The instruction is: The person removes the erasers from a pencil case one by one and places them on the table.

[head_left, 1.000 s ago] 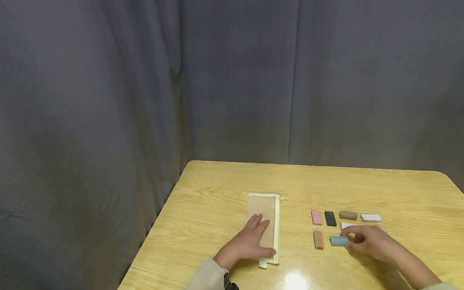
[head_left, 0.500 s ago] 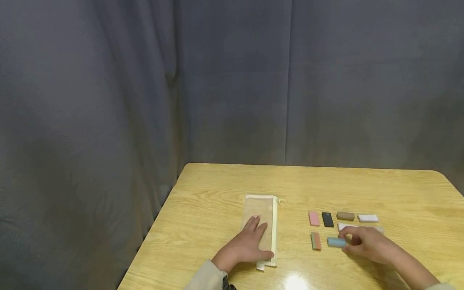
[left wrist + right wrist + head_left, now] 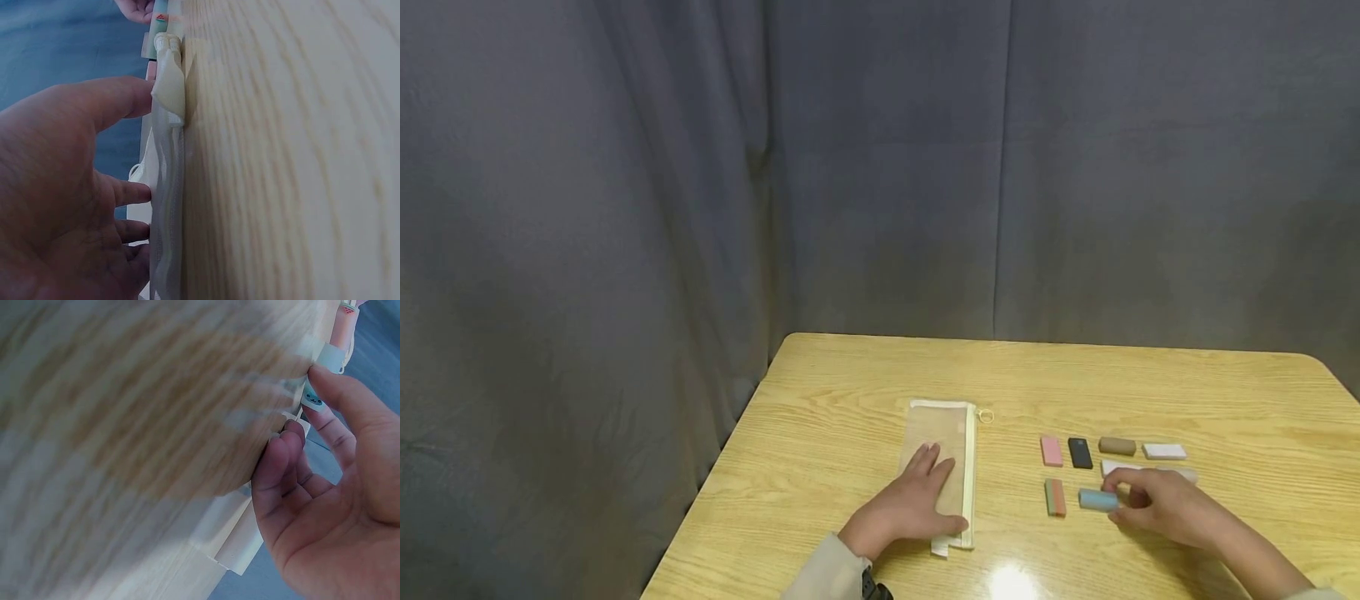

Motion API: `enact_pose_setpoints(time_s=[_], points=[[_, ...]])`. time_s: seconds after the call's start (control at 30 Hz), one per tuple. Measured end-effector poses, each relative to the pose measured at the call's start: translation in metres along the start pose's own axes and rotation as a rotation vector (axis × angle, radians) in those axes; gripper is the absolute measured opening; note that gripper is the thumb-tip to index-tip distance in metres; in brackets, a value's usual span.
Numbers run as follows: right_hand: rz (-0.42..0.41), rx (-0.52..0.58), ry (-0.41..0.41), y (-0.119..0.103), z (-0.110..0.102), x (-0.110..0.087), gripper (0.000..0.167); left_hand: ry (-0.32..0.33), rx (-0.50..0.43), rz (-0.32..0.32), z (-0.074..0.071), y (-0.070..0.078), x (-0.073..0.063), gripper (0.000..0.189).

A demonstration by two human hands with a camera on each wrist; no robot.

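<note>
A flat beige mesh zip pouch (image 3: pixel 953 442) lies lengthwise on the wooden table (image 3: pixel 865 383). My left hand (image 3: pixel 925 483) rests flat on its near half, fingers straight; the left wrist view shows the palm (image 3: pixel 62 187) against the pouch's edge (image 3: pixel 167 206). Right of the pouch lie small erasers in two rows. My right hand (image 3: pixel 1131 496) pinches a light blue eraser (image 3: pixel 1097 500) between thumb and fingers, down on the table. In the right wrist view the fingertips (image 3: pixel 284 447) meet at that blue eraser (image 3: pixel 310 398).
Other erasers lie near: pink (image 3: pixel 1051 451), black (image 3: pixel 1080 452), brown (image 3: pixel 1117 446), white (image 3: pixel 1164 451), a green-and-salmon one (image 3: pixel 1055 497), and a white one (image 3: pixel 1118 467) partly behind my right hand. A grey curtain (image 3: pixel 880 167) closes off the back and left. The table's left edge (image 3: pixel 722 467) is close to the pouch.
</note>
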State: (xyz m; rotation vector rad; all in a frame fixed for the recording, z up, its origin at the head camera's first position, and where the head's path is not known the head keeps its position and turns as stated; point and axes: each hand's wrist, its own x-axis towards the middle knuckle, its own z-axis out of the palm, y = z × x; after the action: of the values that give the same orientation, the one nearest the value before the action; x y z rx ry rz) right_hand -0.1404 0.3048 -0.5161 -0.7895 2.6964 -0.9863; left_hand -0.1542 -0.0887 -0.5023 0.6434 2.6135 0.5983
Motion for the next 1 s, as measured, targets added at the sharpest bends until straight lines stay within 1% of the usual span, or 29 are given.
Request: enact_pose_setpoints(time_s=[0.3, 0.53, 0.7, 0.87, 1.0], points=[[0.020, -0.010, 0.008, -0.0006, -0.0014, -0.0006, 0.018, -0.002, 0.007, 0.009, -0.0016, 0.0003, 0.0033, 0.091], [-0.005, -0.008, 0.024, -0.0008, -0.0021, -0.0004, 0.019, -0.003, 0.010, 0.015, -0.0034, 0.0019, 0.0028, 0.091], [0.004, -0.002, 0.022, -0.0007, -0.0032, 0.0014, 0.018, -0.003, 0.012, 0.019, -0.0043, 0.0020, 0.0036, 0.091], [0.001, 0.023, 0.012, -0.0003, -0.0003, 0.0012, 0.017, -0.017, 0.008, 0.010, -0.0019, -0.0006, 0.0025, 0.092], [-0.010, 0.010, 0.022, -0.0011, 0.0015, 0.0005, 0.018, -0.021, -0.001, 0.008, -0.0010, -0.0019, 0.0009, 0.092]])
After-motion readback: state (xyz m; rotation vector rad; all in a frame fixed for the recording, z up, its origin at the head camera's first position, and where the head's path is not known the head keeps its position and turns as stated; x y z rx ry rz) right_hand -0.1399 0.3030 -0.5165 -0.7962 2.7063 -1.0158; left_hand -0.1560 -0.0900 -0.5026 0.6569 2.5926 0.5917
